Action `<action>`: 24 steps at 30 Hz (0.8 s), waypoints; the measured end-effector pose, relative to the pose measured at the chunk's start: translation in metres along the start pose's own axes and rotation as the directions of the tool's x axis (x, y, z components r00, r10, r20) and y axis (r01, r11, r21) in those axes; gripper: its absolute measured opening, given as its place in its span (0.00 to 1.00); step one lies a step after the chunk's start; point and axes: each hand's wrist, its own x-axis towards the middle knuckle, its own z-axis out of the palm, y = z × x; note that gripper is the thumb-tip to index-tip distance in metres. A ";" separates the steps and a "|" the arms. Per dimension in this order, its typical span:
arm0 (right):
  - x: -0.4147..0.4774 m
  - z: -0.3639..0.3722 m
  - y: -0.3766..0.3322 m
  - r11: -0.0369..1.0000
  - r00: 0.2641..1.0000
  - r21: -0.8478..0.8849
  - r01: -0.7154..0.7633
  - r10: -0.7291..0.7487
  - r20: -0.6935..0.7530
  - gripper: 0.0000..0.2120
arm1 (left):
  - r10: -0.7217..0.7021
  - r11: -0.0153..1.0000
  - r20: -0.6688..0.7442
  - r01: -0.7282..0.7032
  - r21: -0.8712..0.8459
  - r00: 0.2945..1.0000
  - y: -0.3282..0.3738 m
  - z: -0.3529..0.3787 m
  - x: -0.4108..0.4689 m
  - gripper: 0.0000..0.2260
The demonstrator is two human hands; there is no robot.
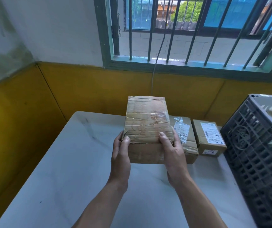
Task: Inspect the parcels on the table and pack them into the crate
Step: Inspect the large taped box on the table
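The dark crate point(253, 145) stands on the right of the white worktop point(66, 170); something pale lies inside, too hidden to identify. Three cardboard parcels show. The left hand point(120, 155) and right hand point(173, 155) clasp the taped parcel point(146, 122) above the worktop, fingers point(162, 136) pressed on it. The two labelled parcels point(183, 134) point(209, 139) rest beside the crate.

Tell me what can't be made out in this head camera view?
- Held box underside: faces away; both hands cover its near corners.
- Middle parcel: left part hidden behind the held box.
- Labels on the small parcel: print too small to read.
- Crate: cut off by the right edge; contents mostly hidden by its wall.
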 end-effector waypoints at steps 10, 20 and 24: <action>-0.003 -0.003 -0.001 1.000 1.000 -0.011 0.010 -0.010 -0.011 0.22 | -0.006 1.000 -0.032 0.005 -0.026 0.999 -0.003 -0.005 0.006 0.08; 0.003 -0.009 0.005 0.998 1.000 -0.064 0.010 -0.011 -0.028 0.19 | -0.041 0.999 0.011 0.041 -0.016 0.999 0.002 -0.010 0.010 0.11; 0.002 -0.005 0.006 0.997 0.999 -0.074 0.024 -0.028 -0.045 0.13 | -0.035 0.999 0.011 0.035 0.014 0.999 0.003 -0.008 0.011 0.12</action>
